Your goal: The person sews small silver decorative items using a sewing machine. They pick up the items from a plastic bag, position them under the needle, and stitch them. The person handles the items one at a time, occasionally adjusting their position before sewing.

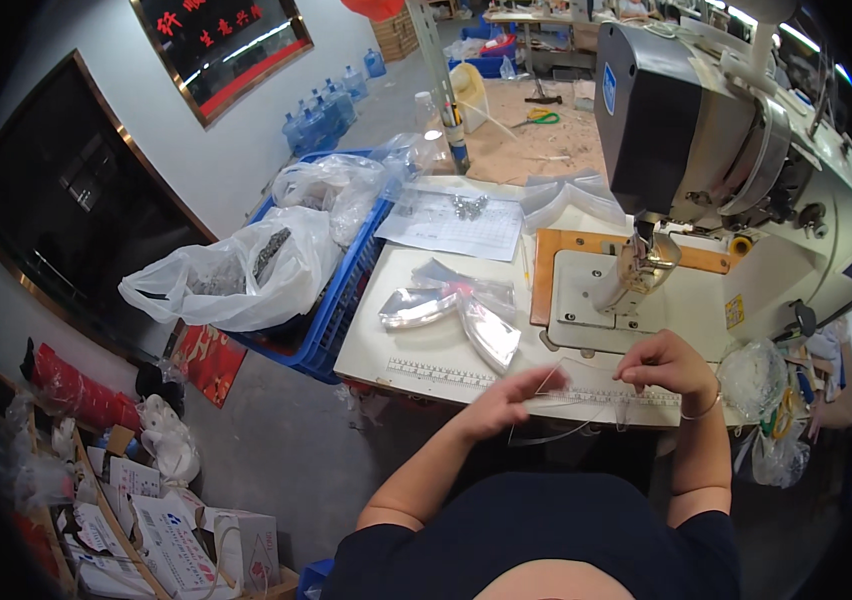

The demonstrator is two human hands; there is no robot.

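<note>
My right hand (668, 364) is closed in a pinch at the table's front edge, in front of the sewing machine (636, 275). From its fingertips a thin clear plastic strip (556, 437) curves down and left in a loop. My left hand (506, 405) lies just left of it, fingers stretched out and slightly blurred, near the loop; no grip on the strip shows. Beyond my left hand rests a shiny silver bow (491, 335) with a pink middle. Along the table edge, under the hands, runs a printed measuring scale (436, 372).
A blue crate (321, 345) with plastic bags (286, 270) adjoins the table's left side. Behind the bow lie a paper sheet (426, 225) and clear plastic pieces (571, 200). Scissors (543, 117) lie on a farther table. Bags and scissors hang at the right edge; cartons (171, 540) fill the lower left.
</note>
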